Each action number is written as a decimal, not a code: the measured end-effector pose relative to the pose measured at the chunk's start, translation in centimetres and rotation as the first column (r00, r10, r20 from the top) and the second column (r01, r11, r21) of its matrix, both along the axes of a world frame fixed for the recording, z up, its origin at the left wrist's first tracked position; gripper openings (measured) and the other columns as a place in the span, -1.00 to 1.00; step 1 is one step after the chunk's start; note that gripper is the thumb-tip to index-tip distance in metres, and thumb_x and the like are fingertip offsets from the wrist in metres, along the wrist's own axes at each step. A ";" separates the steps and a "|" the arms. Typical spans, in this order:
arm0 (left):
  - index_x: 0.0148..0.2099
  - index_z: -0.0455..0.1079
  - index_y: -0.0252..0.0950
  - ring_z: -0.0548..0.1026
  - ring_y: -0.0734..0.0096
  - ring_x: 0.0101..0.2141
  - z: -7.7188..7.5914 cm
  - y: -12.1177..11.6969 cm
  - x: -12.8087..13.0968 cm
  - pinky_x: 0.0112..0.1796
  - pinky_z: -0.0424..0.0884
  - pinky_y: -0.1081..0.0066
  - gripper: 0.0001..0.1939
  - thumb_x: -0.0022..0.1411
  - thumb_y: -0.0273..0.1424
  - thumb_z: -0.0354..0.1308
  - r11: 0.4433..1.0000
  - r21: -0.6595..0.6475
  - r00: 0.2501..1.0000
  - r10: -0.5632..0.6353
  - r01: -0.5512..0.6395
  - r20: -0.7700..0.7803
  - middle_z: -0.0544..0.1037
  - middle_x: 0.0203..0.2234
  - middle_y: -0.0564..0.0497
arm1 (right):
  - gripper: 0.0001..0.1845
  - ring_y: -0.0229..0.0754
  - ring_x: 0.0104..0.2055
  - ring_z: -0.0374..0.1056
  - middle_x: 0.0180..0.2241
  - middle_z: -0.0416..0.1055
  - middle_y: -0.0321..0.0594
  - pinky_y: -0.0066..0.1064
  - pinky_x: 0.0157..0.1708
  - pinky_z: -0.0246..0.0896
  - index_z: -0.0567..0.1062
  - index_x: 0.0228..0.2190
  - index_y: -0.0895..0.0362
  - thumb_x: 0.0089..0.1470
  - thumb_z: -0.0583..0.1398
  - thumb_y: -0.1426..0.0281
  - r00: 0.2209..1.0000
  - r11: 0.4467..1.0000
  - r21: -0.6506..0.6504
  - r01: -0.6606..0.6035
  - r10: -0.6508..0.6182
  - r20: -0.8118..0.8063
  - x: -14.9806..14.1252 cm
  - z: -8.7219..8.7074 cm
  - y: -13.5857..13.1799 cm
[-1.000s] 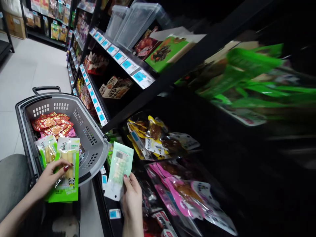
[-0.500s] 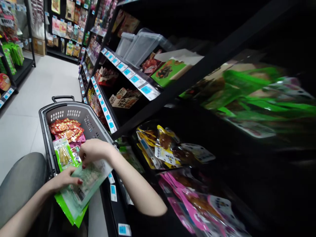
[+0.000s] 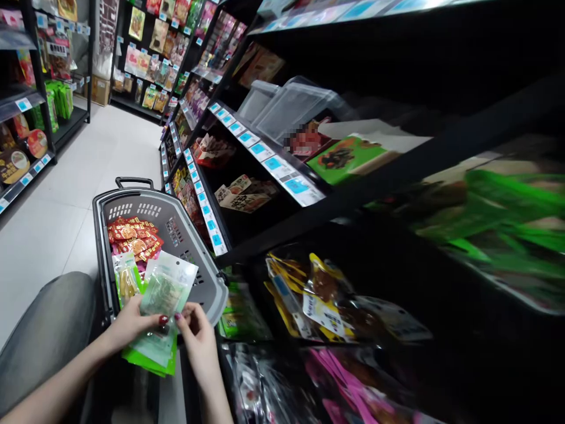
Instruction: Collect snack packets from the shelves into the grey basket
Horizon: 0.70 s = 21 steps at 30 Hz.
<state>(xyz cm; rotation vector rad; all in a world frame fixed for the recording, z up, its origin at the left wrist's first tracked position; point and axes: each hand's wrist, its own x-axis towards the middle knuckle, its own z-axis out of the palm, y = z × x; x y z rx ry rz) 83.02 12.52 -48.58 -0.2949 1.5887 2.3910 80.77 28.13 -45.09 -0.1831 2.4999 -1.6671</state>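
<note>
We note a pale green packet at the near end of a grey basket, with a bright green packet beneath it. The left hand pinches the pale one, thumb on top; its other fingers are mostly hidden from us. The right hand is at the packet's right edge, fingers curled; whether they pinch it, we cannot tell. Deeper in the basket we see red packets. To the right, we record shelved yellow packets and pink packets.
</note>
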 end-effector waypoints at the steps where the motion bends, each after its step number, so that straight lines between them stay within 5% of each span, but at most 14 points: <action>1: -0.23 0.45 -0.44 0.47 0.26 -0.37 -0.1 0.0 0.0 -0.34 0.41 0.34 -0.46 -0.19 -0.14 0.36 0.999 -0.035 1.000 -0.014 0.014 -0.014 0.56 -0.37 -0.11 | -0.68 -0.29 -0.52 0.09 -0.59 0.13 -0.40 -0.48 -0.50 0.03 0.27 -0.54 0.11 -0.01 0.14 0.12 1.000 1.000 -0.006 0.009 -0.009 -0.012 0.6 -0.5 -0.3; 4: -0.22 0.47 -0.41 0.46 0.20 -0.32 -0.3 0.0 0.1 -0.29 0.37 0.32 -0.48 -0.13 -0.09 0.31 0.973 -0.228 0.995 -0.051 0.030 -0.085 0.56 -0.36 -0.11 | -0.59 -0.31 -0.53 0.04 -0.60 0.03 -0.41 -0.50 -0.51 -0.02 0.15 -0.66 0.11 0.02 0.13 0.15 0.993 0.998 0.032 0.056 -0.053 -0.101 1.4 -0.4 -0.6; 7: -0.19 0.49 -0.29 0.43 0.14 -0.20 0.2 -0.4 0.3 -0.14 0.29 0.26 -0.55 0.01 -0.05 0.18 0.894 -0.449 0.981 -0.091 0.005 -0.170 0.56 -0.28 -0.07 | -0.63 -0.31 -0.51 0.07 -0.58 0.07 -0.40 -0.50 -0.50 -0.01 0.16 -0.62 0.10 0.08 0.09 0.19 0.965 0.984 0.079 0.160 -0.139 -0.221 1.9 1.5 -0.1; 10: -0.12 0.48 -0.19 0.39 0.14 -0.11 1.0 -0.7 0.6 -0.04 0.21 0.22 -0.49 0.18 0.02 -0.09 0.870 -0.493 0.961 -0.125 -0.013 -0.246 0.55 -0.20 -0.04 | -0.66 -0.31 -0.56 0.05 -0.62 0.07 -0.40 -0.49 -0.53 -0.05 0.13 -0.63 0.09 0.12 0.04 0.27 0.883 0.920 0.251 0.300 -0.169 -0.438 2.3 3.3 -0.4; 13: -0.08 0.47 -0.21 0.38 0.13 -0.13 1.0 -0.8 1.0 -0.06 0.22 0.23 -0.30 0.13 0.16 -0.24 0.899 -0.437 0.946 -0.125 -0.019 -0.299 0.54 -0.17 -0.08 | -0.76 -0.25 -0.57 0.16 -0.59 0.23 -0.29 -0.44 -0.54 -0.05 0.26 -0.60 0.09 0.08 0.03 0.39 0.859 0.771 0.546 0.328 -0.003 -0.511 2.5 3.6 -3.0; 16: -0.09 0.46 -0.28 0.39 0.15 -0.20 0.3 -0.9 1.3 -0.10 0.27 0.28 -0.19 -0.01 0.27 -0.17 0.962 -0.269 0.964 -0.023 -0.051 -0.264 0.54 -0.21 -0.11 | -0.84 -0.12 -0.51 0.30 -0.47 0.37 -0.10 -0.38 -0.52 0.04 0.41 -0.41 0.14 0.06 0.02 0.46 0.928 0.671 0.711 0.210 0.092 -0.361 2.7 3.0 -6.9; 18: -0.10 0.45 -0.33 0.41 0.19 -0.26 -0.3 -1.0 1.3 -0.15 0.31 0.31 -0.22 -0.02 0.24 -0.08 0.995 -0.072 0.984 0.049 -0.063 -0.171 0.54 -0.28 -0.10 | -0.80 -0.03 -0.43 0.37 -0.40 0.40 -0.02 -0.32 -0.46 0.15 0.42 -0.31 0.17 0.05 0.02 0.50 0.968 0.679 0.727 0.104 0.100 -0.231 3.1 3.1 -8.8; 21: -0.11 0.43 -0.36 0.44 0.25 -0.31 -0.6 -1.3 1.1 -0.21 0.34 0.35 -0.38 0.01 0.08 0.12 0.992 0.121 0.998 0.038 -0.031 -0.055 0.54 -0.35 -0.06 | -0.73 -0.01 -0.28 0.39 -0.30 0.41 -0.01 -0.25 -0.31 0.24 0.39 -0.23 0.21 -0.01 0.03 0.56 0.977 0.787 0.610 -0.092 0.189 -0.096 3.7 4.2 -8.7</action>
